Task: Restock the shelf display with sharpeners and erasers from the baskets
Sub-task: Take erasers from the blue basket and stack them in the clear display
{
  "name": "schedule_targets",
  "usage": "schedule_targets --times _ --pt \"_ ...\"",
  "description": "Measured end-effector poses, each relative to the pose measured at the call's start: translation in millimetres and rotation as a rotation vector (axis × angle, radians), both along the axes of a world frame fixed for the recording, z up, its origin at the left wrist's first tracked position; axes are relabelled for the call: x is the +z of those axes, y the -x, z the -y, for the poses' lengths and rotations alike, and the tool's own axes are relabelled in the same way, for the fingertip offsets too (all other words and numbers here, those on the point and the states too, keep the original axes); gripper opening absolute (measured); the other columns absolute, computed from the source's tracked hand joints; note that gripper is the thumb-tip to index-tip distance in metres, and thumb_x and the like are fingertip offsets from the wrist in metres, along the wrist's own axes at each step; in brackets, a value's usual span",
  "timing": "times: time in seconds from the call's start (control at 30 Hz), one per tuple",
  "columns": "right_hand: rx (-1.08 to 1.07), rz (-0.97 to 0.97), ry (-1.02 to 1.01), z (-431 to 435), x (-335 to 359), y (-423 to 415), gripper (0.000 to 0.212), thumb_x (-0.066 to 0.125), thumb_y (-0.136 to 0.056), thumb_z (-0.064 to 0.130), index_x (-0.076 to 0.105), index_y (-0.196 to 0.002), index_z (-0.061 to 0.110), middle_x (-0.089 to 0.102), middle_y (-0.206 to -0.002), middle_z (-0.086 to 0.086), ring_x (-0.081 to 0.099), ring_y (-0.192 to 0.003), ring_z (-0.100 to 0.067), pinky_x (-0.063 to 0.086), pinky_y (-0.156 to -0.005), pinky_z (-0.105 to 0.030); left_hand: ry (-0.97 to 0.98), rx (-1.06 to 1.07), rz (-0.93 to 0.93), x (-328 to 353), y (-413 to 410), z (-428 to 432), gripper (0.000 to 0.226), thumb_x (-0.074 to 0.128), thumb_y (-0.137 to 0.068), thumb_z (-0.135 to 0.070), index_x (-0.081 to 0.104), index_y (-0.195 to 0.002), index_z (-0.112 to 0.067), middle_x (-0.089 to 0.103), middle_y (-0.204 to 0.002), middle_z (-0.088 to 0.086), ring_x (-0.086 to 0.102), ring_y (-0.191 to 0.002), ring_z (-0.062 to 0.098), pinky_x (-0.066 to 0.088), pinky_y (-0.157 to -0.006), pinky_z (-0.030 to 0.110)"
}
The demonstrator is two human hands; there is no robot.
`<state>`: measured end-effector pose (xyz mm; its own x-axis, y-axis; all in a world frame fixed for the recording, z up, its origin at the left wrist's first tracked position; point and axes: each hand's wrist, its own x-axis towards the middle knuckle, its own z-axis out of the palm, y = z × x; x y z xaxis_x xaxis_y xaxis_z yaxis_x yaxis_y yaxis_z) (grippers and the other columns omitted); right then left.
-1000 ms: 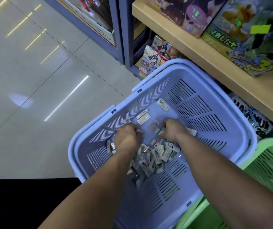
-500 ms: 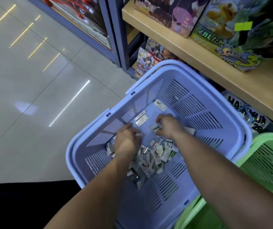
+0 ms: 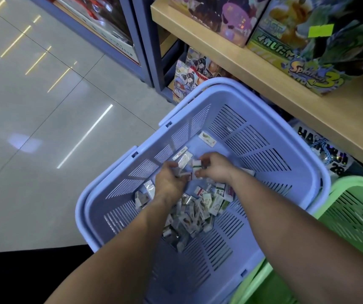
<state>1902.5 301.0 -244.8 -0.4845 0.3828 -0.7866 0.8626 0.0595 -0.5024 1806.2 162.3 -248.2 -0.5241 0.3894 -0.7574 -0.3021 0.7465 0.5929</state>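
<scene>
A light blue slotted basket [image 3: 303, 178] sits on the floor below the shelf, with a heap of small wrapped erasers [image 3: 198, 211] on its bottom. Both of my hands are down inside it, side by side. My left hand [image 3: 170, 179] is curled around several erasers, a white one sticking out at its fingertips. My right hand [image 3: 216, 168] pinches a small white eraser with a green stripe. One single eraser [image 3: 207, 138] lies apart near the far wall.
A green basket [image 3: 356, 218] stands against the blue one at the right. A wooden shelf [image 3: 270, 69] with boxed toys hangs over the baskets. Card packs [image 3: 192, 76] stand under it. Glossy tiled floor [image 3: 44, 128] lies to the left.
Both hands have shifted toward the basket's far wall and drawn closer together. My right hand has lifted a green-striped eraser off the pile; my left has gathered more.
</scene>
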Motion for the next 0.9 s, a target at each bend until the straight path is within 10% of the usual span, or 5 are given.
schedule_targets --times 0.2,0.3,0.5,0.73,0.9 --pt "-0.141 -0.097 0.150 0 10 5 0.034 0.082 -0.083 0.011 0.059 -0.107 0.017 0.064 -0.090 0.007 0.064 -0.085 -0.012 0.048 -0.064 -0.020 -0.096 0.247 0.221 -7 16 1 0.046 0.085 -0.082 -0.022 0.063 -0.118 -0.003 0.071 -0.102 0.011 0.065 -0.076 0.020 0.051 -0.079 0.034" --pt "-0.168 -0.126 0.225 0 13 6 0.036 0.082 -0.081 0.004 0.060 -0.108 0.014 0.064 -0.093 -0.001 0.063 -0.075 -0.009 0.046 -0.049 -0.013 -0.165 0.325 0.308 -8 14 1 0.046 0.078 -0.089 -0.026 0.063 -0.126 -0.003 0.073 -0.106 0.017 0.067 -0.067 0.019 0.054 -0.062 0.031" --pt "-0.183 -0.136 0.247 3 10 6 0.039 0.086 -0.077 0.008 0.063 -0.108 0.016 0.064 -0.098 -0.001 0.065 -0.087 -0.015 0.048 -0.064 -0.021 -0.154 0.340 0.491 -9 13 -6 0.036 0.055 -0.103 -0.027 0.057 -0.132 -0.006 0.073 -0.111 0.015 0.071 -0.088 0.024 0.058 -0.070 0.033" --pt "-0.187 -0.175 0.249 6 11 8 0.041 0.090 -0.071 0.008 0.068 -0.106 0.016 0.072 -0.105 -0.008 0.069 -0.104 -0.023 0.058 -0.089 -0.035 -0.221 0.259 0.519 -11 16 -1 0.056 0.081 -0.085 -0.018 0.055 -0.133 -0.007 0.077 -0.107 0.010 0.076 -0.092 0.026 0.061 -0.077 0.035" --pt "-0.171 -0.147 0.345 6 12 9 0.053 0.074 -0.079 -0.008 0.062 -0.119 0.025 0.064 -0.120 -0.014 0.067 -0.106 -0.027 0.054 -0.072 -0.027 -0.194 0.311 0.509 -17 19 6 0.051 0.081 -0.085 -0.012 0.059 -0.130 -0.002 0.076 -0.109 0.017 0.075 -0.091 0.029 0.060 -0.072 0.033"
